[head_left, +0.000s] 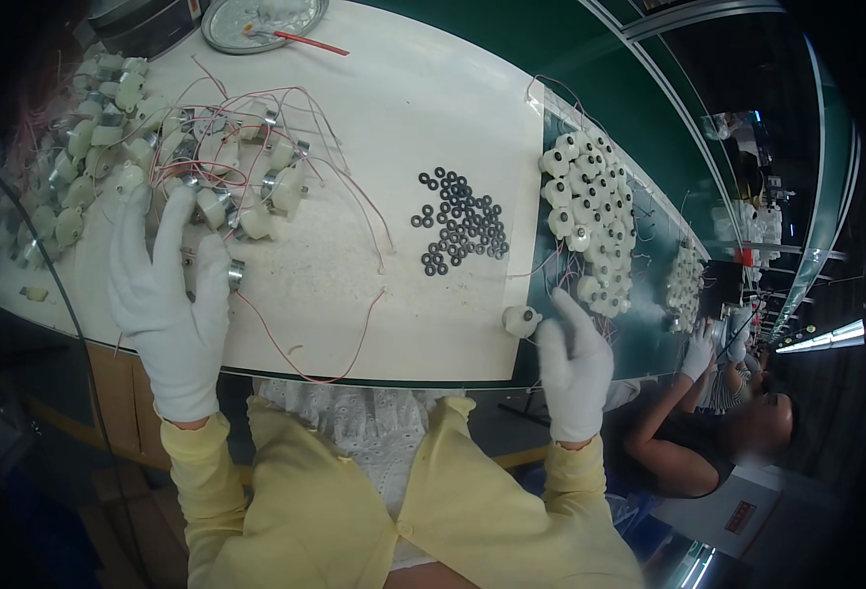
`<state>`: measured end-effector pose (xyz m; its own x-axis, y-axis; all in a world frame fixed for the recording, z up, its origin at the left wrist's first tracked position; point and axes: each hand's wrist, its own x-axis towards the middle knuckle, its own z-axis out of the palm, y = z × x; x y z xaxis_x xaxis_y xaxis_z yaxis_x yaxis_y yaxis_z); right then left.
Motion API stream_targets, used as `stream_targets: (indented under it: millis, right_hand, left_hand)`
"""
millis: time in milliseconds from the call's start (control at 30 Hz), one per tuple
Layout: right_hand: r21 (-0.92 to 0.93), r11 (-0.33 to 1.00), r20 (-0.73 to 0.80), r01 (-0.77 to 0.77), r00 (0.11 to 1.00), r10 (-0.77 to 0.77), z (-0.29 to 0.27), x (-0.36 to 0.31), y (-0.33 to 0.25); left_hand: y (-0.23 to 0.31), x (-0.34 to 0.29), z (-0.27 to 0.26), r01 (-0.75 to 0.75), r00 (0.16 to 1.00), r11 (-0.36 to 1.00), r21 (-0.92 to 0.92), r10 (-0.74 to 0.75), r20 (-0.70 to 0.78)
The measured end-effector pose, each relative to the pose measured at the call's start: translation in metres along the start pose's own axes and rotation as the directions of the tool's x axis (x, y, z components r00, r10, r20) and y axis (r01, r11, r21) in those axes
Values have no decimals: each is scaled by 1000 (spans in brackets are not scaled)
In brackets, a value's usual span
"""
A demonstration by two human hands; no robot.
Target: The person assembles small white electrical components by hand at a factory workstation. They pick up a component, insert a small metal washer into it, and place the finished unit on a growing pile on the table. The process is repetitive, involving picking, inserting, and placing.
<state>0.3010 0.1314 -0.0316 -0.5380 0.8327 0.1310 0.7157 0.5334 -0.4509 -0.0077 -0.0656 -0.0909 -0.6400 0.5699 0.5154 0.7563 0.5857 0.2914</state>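
My left hand [168, 314], in a white glove, lies over the edge of a pile of small cream-coloured motors [281, 187] with red and white wires. Its fingers are stretched and apart. Beside its thumb is one motor with a silver band [236, 275]; the glove partly hides this motor, and its red wire loops across the white table. My right hand [577, 373], also gloved, is open with thumb and forefinger apart. Right by its thumb sits a single cream motor with a black ring on top [521, 320]; whether they touch I cannot tell.
Many loose black rings [462, 221] lie mid-table. Rows of cream motors with black rings [590, 196] stand on the green surface at right, more beyond. A round metal tray [256, 22] with a red-handled tool [310, 42] is at the back. A co-worker [688, 442] sits at right.
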Motion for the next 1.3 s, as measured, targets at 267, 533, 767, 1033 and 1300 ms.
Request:
stream_targets:
  millis: [267,533,767,1033,1300]
  right_hand:
    - [-280,937,32,208,978,-207,13,0,10]
    - [-334,933,-261,137,937,-231,0,38,32]
    - [-489,865,-297,109,912,-283,19,58,60]
    - [-401,914,-317,61,927,-201,11,54,64]
    - [-353,934,-320,47,932,-168,5,53,53]
  left_hand:
    - [0,0,2,-6,1000,1000,-20,7,9]
    - [1,-1,1,-9,1000,1000,-7,9,20]
    - [2,0,0,-17,1000,1000,4,17,26]
    - [2,0,1,-19,999,1000,12,18,29]
    - [1,-3,-4,-17,1000,999,-32,16,-22]
